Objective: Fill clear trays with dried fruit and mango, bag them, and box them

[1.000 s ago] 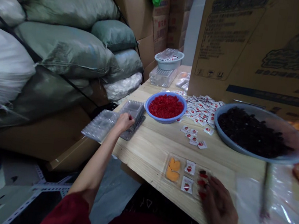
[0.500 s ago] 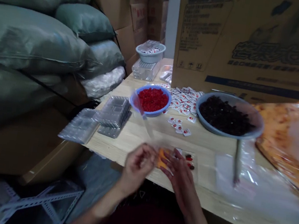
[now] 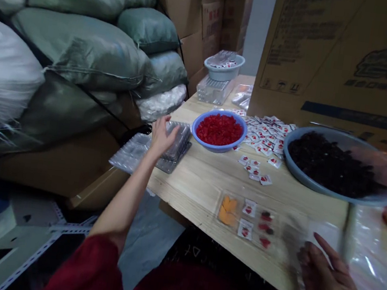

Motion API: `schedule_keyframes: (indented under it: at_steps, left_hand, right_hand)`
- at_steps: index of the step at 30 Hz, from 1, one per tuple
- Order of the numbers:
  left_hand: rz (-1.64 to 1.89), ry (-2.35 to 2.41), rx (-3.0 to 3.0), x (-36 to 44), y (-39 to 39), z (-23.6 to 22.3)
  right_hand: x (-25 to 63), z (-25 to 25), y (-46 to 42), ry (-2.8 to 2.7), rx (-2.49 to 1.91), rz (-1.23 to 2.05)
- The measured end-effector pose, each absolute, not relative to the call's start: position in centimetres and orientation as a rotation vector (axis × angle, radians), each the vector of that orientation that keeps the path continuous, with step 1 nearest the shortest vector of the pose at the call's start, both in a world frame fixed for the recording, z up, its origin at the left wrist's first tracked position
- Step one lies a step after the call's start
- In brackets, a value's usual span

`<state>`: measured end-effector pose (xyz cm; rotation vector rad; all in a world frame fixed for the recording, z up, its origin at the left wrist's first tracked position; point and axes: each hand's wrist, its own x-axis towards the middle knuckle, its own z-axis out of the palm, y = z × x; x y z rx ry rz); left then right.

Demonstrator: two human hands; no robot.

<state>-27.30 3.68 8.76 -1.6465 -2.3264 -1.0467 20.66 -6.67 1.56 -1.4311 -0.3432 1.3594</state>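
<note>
My left hand (image 3: 162, 136) is over the stacked clear plastic trays (image 3: 178, 143) at the table's left edge, its thumb and fingers spread apart. A filled clear compartment tray lies in front of me. It contains orange pieces (image 3: 228, 210), white printed sachets (image 3: 245, 228) and red and dark pieces (image 3: 265, 230). My right hand (image 3: 334, 285) is to the right of that tray, by the clear plastic bags (image 3: 371, 237). Motion smears its fingers, and a blurred see-through shape beside them hides whether it holds anything.
Behind the filled tray are a purple-blue bowl of red pieces (image 3: 197, 138), a pile of sachets (image 3: 267, 134) and a blue basin of dark pieces (image 3: 297, 176). A large cardboard box (image 3: 334, 64) stands at the back. Stuffed sacks (image 3: 95, 49) rise on the left.
My left hand has left the filled tray and reached out to the stacked trays. My right hand has moved right, off the filled tray. The view has swung left.
</note>
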Motion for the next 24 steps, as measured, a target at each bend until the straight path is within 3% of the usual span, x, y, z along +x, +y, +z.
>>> schedule_keyframes:
  at_steps: [3, 6, 12, 24]
  left_hand:
    - [-0.537, -2.507, -1.825, -31.6, 10.3, 8.6]
    - [-0.314, -2.605, -1.971, -33.0, 13.9, 7.5]
    - [-0.241, -2.592, -2.039, -33.6, 13.2, 5.3]
    - [-0.413, -2.393, -2.218, -32.6, 9.5, 4.5]
  right_hand:
    - [20.3, 1.8, -6.7, -0.372, -1.448, 1.393]
    - [20.8, 1.2, -7.2, -0.367, -1.488, 1.372]
    - [22.3, 0.2, -8.4, -0.503, -1.576, 1.344]
    - [18.0, 3.2, -7.9, -0.786, -1.486, 1.38]
